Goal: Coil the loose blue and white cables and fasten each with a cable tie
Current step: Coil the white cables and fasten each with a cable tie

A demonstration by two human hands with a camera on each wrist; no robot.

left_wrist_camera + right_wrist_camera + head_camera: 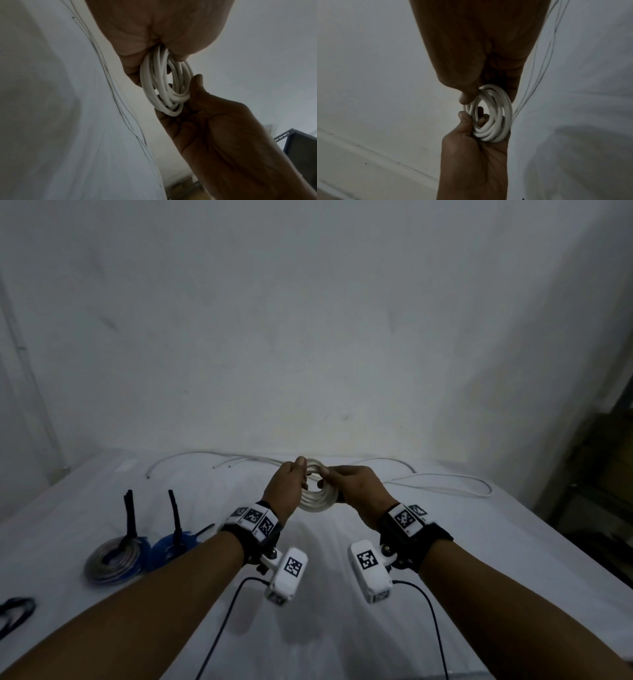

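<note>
Above the middle of the white table (479, 542) I hold a small coil of white cable (317, 494) upright between both hands. My left hand (301, 474) grips its left side, thumb on top and fingers curled through the loops. My right hand (323, 478) pinches the right side with thumb and fingers. In the left wrist view the white coil (164, 86) hangs from my left hand (156, 54), and my right hand (193, 86) takes it from below. In the right wrist view the coil (489, 115) sits between both thumbs.
Several loose white cables (445, 484) lie along the table's far edge by the wall. At the left lie a grey coil (113, 559) and a blue coil (171, 549), each with a black tie standing up. A dark loop (13, 611) lies at the left edge.
</note>
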